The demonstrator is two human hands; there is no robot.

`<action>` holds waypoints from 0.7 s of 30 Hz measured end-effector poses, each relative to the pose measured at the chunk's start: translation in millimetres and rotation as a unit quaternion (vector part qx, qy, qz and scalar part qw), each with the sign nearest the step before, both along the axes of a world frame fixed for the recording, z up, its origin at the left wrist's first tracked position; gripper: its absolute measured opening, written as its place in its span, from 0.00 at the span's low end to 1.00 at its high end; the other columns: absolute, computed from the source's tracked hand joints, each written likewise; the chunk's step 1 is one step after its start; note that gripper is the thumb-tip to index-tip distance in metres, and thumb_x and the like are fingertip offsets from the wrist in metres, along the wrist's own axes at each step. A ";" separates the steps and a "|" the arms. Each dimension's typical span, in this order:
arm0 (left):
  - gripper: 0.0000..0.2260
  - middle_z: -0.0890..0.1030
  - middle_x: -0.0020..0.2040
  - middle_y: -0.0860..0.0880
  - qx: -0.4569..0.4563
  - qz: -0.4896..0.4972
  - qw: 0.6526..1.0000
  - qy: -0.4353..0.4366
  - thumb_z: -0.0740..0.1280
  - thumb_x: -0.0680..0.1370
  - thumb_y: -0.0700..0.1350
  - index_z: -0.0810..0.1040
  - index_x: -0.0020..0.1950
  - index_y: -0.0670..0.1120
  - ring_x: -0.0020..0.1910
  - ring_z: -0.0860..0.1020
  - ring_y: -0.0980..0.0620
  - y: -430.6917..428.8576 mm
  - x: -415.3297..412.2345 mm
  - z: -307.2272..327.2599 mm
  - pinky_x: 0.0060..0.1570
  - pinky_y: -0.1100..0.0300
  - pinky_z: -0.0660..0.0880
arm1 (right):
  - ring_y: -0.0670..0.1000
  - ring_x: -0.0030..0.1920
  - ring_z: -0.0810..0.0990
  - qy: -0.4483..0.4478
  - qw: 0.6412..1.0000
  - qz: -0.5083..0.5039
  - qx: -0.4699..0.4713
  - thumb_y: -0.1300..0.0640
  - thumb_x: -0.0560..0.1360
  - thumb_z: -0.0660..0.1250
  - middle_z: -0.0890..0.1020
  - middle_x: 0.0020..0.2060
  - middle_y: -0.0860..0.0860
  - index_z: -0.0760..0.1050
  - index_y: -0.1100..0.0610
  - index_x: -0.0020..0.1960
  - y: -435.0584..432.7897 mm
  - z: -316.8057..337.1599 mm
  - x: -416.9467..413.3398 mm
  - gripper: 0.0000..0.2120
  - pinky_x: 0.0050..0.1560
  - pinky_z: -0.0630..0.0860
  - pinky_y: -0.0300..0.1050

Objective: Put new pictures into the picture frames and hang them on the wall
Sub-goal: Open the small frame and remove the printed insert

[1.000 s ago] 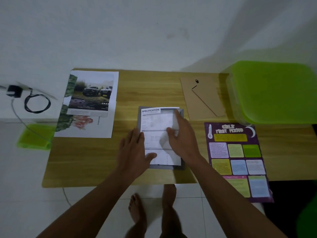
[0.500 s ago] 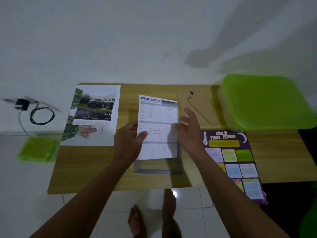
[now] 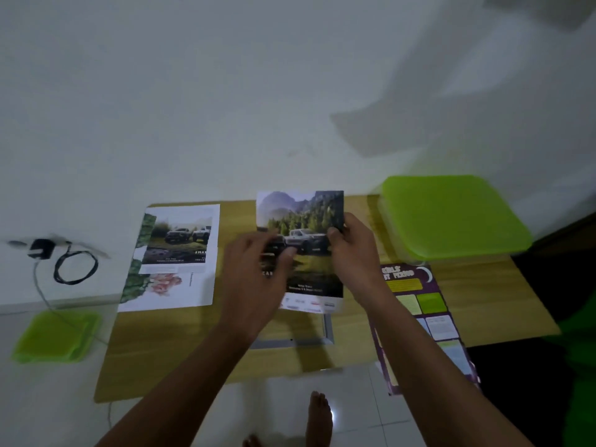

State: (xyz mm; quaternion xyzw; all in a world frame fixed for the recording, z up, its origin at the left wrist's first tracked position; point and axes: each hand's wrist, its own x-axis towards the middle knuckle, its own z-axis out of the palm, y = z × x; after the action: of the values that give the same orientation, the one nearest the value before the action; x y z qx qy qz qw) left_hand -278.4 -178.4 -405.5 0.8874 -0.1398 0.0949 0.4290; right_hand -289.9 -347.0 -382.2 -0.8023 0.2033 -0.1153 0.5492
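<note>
**Print held over the frame**

My right grip point(image 3: 346, 250) pinches the print point(image 3: 303, 214) by its right edge. The left grip point(image 3: 258, 272) is at its left edge, too blurred to tell if it holds. The print faces me, long axis upright. The frame point(image 3: 327, 327) lies directly below, at the surface point(image 3: 167, 350) near edge, so I judge the next move is straight down.

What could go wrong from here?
1. Both the left hand and right hand pinch the car picture; it could crease.
2. It hides most of the grey picture frame, so it may land skewed.
3. The purple poster overhangs the table edge by the right forearm; a brush could drop it.
</note>
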 end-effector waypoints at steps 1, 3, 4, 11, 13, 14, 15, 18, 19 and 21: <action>0.22 0.72 0.64 0.57 -0.018 0.015 0.999 0.040 0.67 0.78 0.55 0.70 0.71 0.55 0.61 0.69 0.61 1.8 3.8 0.3 0.58 0.69 0.65 | 0.50 0.50 0.81 -0.003 1.000 0.013 0.016 0.63 0.82 0.58 0.82 0.48 0.49 0.75 0.53 0.56 -6.7 2.8 -7.3 0.10 0.49 0.76 0.46; 0.29 0.72 0.67 0.55 -0.071 -0.003 0.984 0.162 0.69 0.77 0.52 0.62 0.75 0.59 0.60 0.73 0.63 1.3 12.9 -0.2 0.56 0.65 0.71 | 0.43 0.49 0.81 -0.008 0.998 0.035 0.054 0.64 0.83 0.58 0.82 0.50 0.44 0.72 0.48 0.60 -19.9 4.4 -20.6 0.13 0.45 0.75 0.37; 0.31 0.76 0.65 0.53 -0.094 -0.027 0.972 0.213 0.71 0.76 0.49 0.61 0.76 0.59 0.54 0.76 0.66 -1.8 14.8 -1.2 0.50 0.67 0.74 | 0.42 0.47 0.81 -0.008 0.997 0.037 0.067 0.64 0.83 0.59 0.81 0.50 0.41 0.70 0.45 0.62 -26.3 2.5 -26.6 0.15 0.44 0.74 0.35; 0.35 0.83 0.45 0.54 -0.091 -0.069 0.961 0.250 0.75 0.72 0.43 0.63 0.75 0.58 0.34 0.79 0.63 -58.6 -7.7 -28.4 0.31 0.71 0.71 | 0.44 0.50 0.79 0.017 0.999 -0.025 -0.011 0.61 0.81 0.64 0.78 0.56 0.47 0.63 0.48 0.75 -84.2 -43.0 -65.8 0.25 0.44 0.73 0.35; 0.35 0.83 0.43 0.57 -0.092 -0.077 0.958 0.261 0.76 0.71 0.40 0.66 0.73 0.57 0.34 0.80 0.64 -81.4 -18.9 -41.0 0.32 0.72 0.72 | 0.47 0.52 0.78 0.056 0.998 -0.027 -0.017 0.62 0.80 0.64 0.77 0.59 0.48 0.62 0.49 0.77 -105.0 -58.7 -78.2 0.28 0.46 0.75 0.39; 0.34 0.83 0.43 0.57 -0.094 -0.085 0.956 0.265 0.76 0.71 0.39 0.68 0.72 0.56 0.35 0.80 0.64 -93.2 -25.2 -47.7 0.33 0.73 0.72 | 0.48 0.54 0.78 0.079 0.996 -0.030 -0.015 0.63 0.80 0.65 0.77 0.60 0.49 0.62 0.49 0.77 -116.0 -68.1 -84.8 0.28 0.49 0.77 0.42; 0.33 0.83 0.43 0.57 -0.089 -0.093 0.954 0.269 0.75 0.70 0.37 0.70 0.70 0.58 0.36 0.80 0.64 -105.2 -31.3 -55.6 0.34 0.74 0.72 | 0.49 0.56 0.78 0.098 0.995 -0.032 -0.014 0.64 0.79 0.66 0.76 0.61 0.50 0.62 0.50 0.77 -126.3 -76.7 -91.5 0.30 0.53 0.78 0.45; 0.33 0.83 0.40 0.55 -0.068 -0.109 0.950 0.286 0.74 0.71 0.34 0.70 0.69 0.61 0.36 0.81 0.65 -139.9 -45.5 -83.7 0.37 0.69 0.78 | 0.51 0.53 0.79 0.128 0.990 -0.040 -0.037 0.66 0.77 0.67 0.79 0.56 0.50 0.60 0.50 0.78 -156.3 -102.2 -107.6 0.33 0.47 0.77 0.40; 0.33 0.84 0.41 0.55 -0.057 -0.110 0.948 0.292 0.74 0.71 0.35 0.70 0.69 0.60 0.37 0.82 0.64 -150.1 -48.6 -94.8 0.39 0.66 0.79 | 0.50 0.50 0.78 0.142 0.988 -0.038 -0.044 0.66 0.77 0.67 0.78 0.52 0.49 0.61 0.51 0.77 -165.1 -108.9 -110.9 0.32 0.42 0.74 0.35; 0.33 0.84 0.42 0.55 -0.046 -0.114 0.941 0.315 0.74 0.71 0.36 0.69 0.69 0.61 0.37 0.83 0.62 -167.6 -54.3 -114.6 0.40 0.64 0.80 | 0.51 0.50 0.78 0.166 0.984 -0.033 -0.065 0.68 0.76 0.67 0.77 0.49 0.49 0.66 0.53 0.74 -181.0 -123.3 -114.4 0.29 0.37 0.68 0.30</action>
State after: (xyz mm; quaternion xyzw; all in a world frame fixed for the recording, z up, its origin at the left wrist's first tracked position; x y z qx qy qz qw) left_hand -332.7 -346.0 -520.1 0.8295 -0.0931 -0.2330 0.4990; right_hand -404.3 -528.0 -505.5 -0.8372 0.3096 -0.0116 0.4507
